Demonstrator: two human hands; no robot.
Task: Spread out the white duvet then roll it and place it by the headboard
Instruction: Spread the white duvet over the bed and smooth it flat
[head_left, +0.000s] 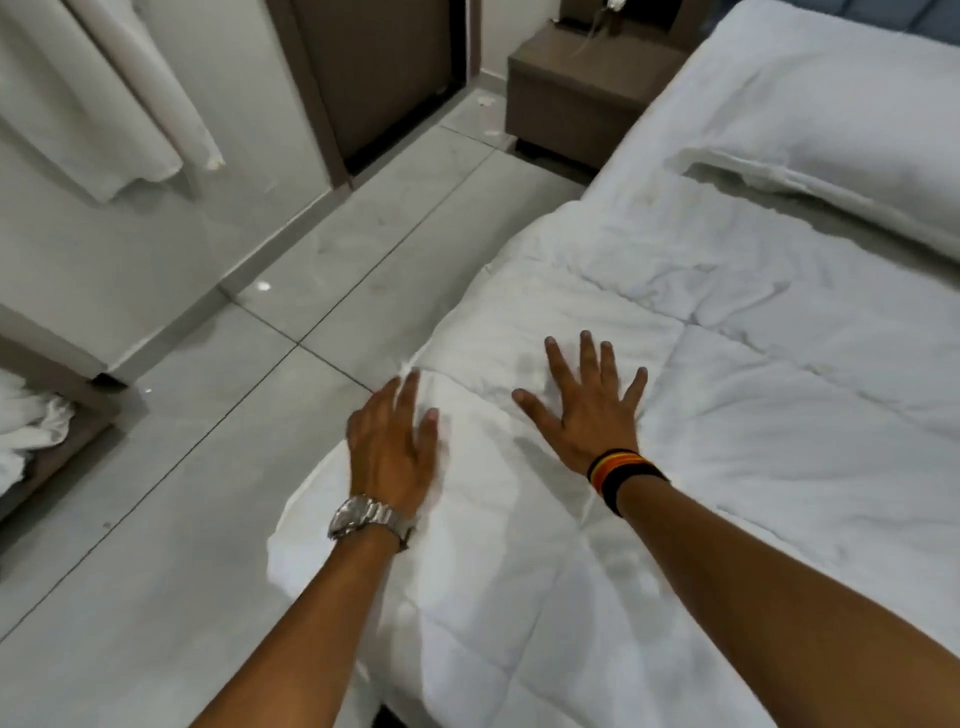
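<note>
The white quilted duvet (675, 467) is laid over the bed, its left edge hanging off the mattress side. Creases are best pushed outward toward that edge. The left hand (392, 452) is pressed at the edge, the right hand (587, 410) flat, fingers splayed; nothing is gripped.

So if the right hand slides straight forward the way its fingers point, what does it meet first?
The right hand lies flat on the white duvet, fingers pointing up the bed. Going straight on, it would probably first meet the rumpled fold in the duvet, well before the pillow; depth is uncertain.
</note>
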